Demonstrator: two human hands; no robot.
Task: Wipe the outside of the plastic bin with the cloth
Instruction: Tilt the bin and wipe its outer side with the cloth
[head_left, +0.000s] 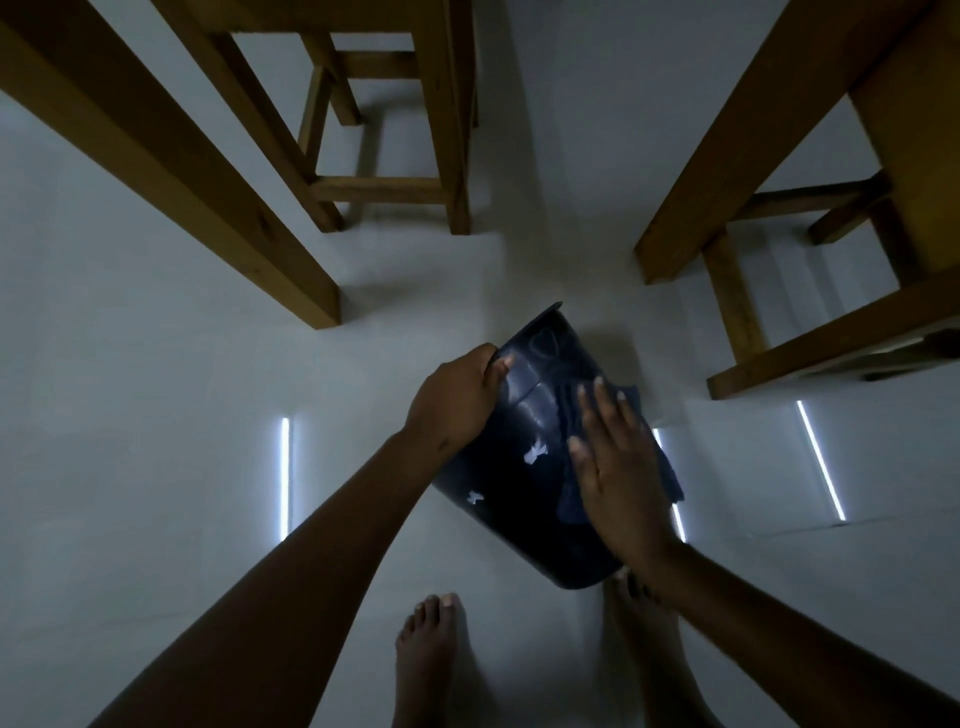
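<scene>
A dark plastic bin (519, 483) is tilted in front of me, its rim pointing away and its base toward my feet. White scraps of a torn label show on its side. My left hand (457, 400) grips the bin's rim at the upper left. My right hand (618, 467) lies flat, fingers spread, pressing a dark blue cloth (670, 473) against the bin's right side. Most of the cloth is hidden under the hand, with an edge sticking out to the right.
Wooden table or bench legs (208, 171) stand at the left and back, and another wooden frame (779, 218) at the right. The pale floor (156, 441) shows bright light reflections. My bare feet (431, 654) are just below the bin.
</scene>
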